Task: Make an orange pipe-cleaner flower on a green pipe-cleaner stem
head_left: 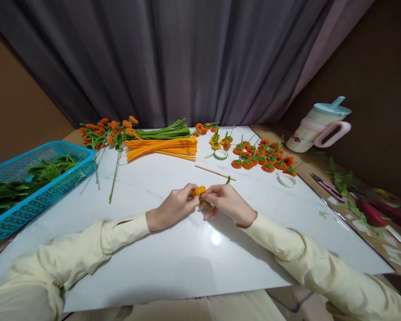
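Between my two hands, above the white board (173, 249), is a small yellow-orange coil of pipe cleaner (199, 191). My left hand (175, 204) pinches the coil from its left side. With fingers bent, my right hand (225, 200) grips a green pipe cleaner (208, 204) beside the coil, and its fingertips touch the coil. The far end of the green piece seems to stick up behind the right hand. Just beyond the hands lies a thin wooden stick (214, 172). My fingers partly hide where the green piece meets the coil.
Orange pipe cleaners (160, 148) and green pipe cleaners (163, 131) lie at the back. Pumpkin-like pieces (254, 156) stand right of a tape roll (220, 154). A blue basket (40, 191) holds green leaves. Rightward are a tumbler (309, 129), scissors (329, 187) and red-handled pliers (370, 213).
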Demonstrator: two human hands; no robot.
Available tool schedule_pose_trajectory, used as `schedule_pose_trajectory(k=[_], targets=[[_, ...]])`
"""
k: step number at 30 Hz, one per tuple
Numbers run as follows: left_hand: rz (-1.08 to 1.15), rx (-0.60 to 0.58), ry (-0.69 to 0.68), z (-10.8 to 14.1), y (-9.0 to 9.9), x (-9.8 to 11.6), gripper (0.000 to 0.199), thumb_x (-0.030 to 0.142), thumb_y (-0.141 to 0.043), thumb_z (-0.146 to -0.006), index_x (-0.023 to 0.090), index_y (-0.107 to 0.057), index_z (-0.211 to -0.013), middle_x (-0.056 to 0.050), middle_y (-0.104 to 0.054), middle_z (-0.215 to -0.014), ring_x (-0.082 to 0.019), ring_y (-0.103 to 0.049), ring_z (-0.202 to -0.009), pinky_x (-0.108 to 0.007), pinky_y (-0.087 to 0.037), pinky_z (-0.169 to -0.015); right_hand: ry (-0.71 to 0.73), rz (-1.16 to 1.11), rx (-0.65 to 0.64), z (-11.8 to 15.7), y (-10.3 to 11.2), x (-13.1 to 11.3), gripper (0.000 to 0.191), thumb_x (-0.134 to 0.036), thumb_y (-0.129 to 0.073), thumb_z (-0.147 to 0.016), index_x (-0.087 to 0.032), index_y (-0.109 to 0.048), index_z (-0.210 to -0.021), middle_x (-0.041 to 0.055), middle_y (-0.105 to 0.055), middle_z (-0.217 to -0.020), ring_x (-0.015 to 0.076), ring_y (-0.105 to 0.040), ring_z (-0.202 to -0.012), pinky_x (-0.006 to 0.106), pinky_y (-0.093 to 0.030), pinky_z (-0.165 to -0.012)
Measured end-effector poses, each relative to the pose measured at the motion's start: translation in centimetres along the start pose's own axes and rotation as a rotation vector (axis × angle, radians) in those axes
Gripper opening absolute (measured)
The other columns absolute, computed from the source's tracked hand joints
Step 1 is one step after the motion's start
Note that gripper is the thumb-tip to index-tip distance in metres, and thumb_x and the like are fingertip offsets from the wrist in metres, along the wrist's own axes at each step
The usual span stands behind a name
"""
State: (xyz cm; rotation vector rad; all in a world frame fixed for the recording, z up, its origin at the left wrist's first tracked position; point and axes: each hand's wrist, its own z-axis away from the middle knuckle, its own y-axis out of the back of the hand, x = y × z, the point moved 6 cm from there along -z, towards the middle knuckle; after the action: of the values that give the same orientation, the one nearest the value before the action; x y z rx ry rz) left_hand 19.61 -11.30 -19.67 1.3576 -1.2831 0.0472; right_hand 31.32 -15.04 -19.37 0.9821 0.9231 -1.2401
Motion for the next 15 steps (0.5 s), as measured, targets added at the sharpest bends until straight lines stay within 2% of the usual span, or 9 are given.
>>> schedule_pose_trajectory(k=[4,10,12,15], targets=[[-0.015,0.008,-0.039,0.0,0.1,0.1,0.013,0.021,-0.046,-0.085,0.017,-0.052,-0.096,-0.002,-0.065,-0.079,-0.012,-0.061,-0.066,-0.02,-0.043,-0.062,-0.035,-0.076,-0.086,0.2,-0.4,-0.1,0.022,-0.01,-0.046,-0.084,-0.01,-0.055,-0.064,0.005,-0.064,-0.058,0.0105,-0.059,-0.042,0.02,-0.049,-0.042],[-0.016,0.019,-0.054,-0.1,0.1,0.0,0.012,0.019,-0.046,-0.084,0.017,-0.053,-0.093,0.001,-0.063,-0.071,-0.01,-0.058,-0.059,-0.019,-0.043,-0.059,-0.023,-0.154,-0.111,0.1,-0.7,-0.1,0.019,-0.012,-0.049,-0.082,-0.008,-0.057,-0.066,0.0068,-0.065,-0.064,0.0111,-0.062,-0.046,0.02,-0.05,-0.046],[0.066,0.017,-0.016,-0.4,0.2,-0.2,0.011,0.019,-0.048,-0.083,0.017,-0.054,-0.092,0.002,-0.063,-0.068,-0.01,-0.059,-0.058,-0.019,-0.045,-0.058,-0.017,-0.12,-0.137,0.0,-0.7,-0.1,0.019,-0.016,-0.051,-0.083,-0.009,-0.058,-0.067,0.0069,-0.065,-0.066,0.0117,-0.062,-0.048,0.021,-0.05,-0.046],[0.355,-0.001,0.092,-0.9,0.3,-0.6,0.012,0.024,-0.054,-0.08,0.015,-0.054,-0.088,-0.001,-0.066,-0.073,-0.013,-0.064,-0.065,-0.021,-0.05,-0.062,0.038,0.054,-0.148,0.0,0.3,-0.6,0.028,-0.03,-0.051,-0.086,-0.012,-0.057,-0.066,0.0065,-0.066,-0.066,0.0124,-0.061,-0.046,0.023,-0.049,-0.045]])
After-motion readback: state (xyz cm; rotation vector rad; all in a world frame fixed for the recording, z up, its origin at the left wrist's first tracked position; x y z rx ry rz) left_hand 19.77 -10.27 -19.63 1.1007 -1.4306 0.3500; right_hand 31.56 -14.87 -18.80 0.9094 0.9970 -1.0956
